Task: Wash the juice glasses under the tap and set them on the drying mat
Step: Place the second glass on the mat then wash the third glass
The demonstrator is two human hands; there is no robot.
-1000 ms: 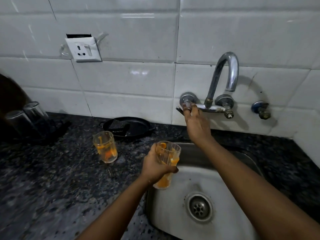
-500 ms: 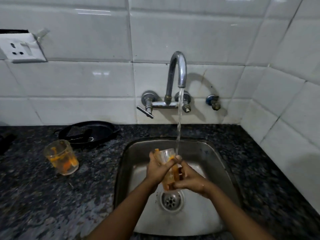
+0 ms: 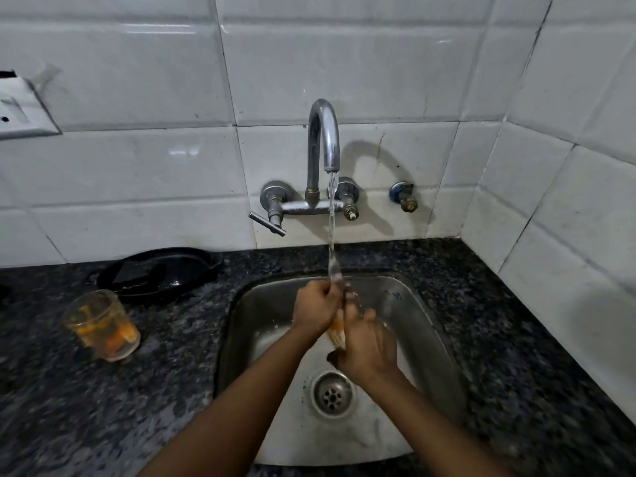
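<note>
I hold the juice glass [image 3: 336, 330] under the tap [image 3: 323, 139]: left hand [image 3: 315, 313] curled round it, right hand [image 3: 368, 346] rubbing, fingers nearly straight. Wet glass: slippery, fragile; grip mid-wall.

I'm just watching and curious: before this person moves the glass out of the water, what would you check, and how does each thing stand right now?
1. Water running from the tap: ok, the stream lands at the hands.
2. Glass in hand held firmly: ok, the left hand grips it and the right hand is on it.
3. Juice rinsed off: not ok, orange still shows.
4. Glass over the sink: ok.
5. Drying mat free: cannot tell, out of view.
6. Second glass on the counter: not ok, still dirty.
</note>
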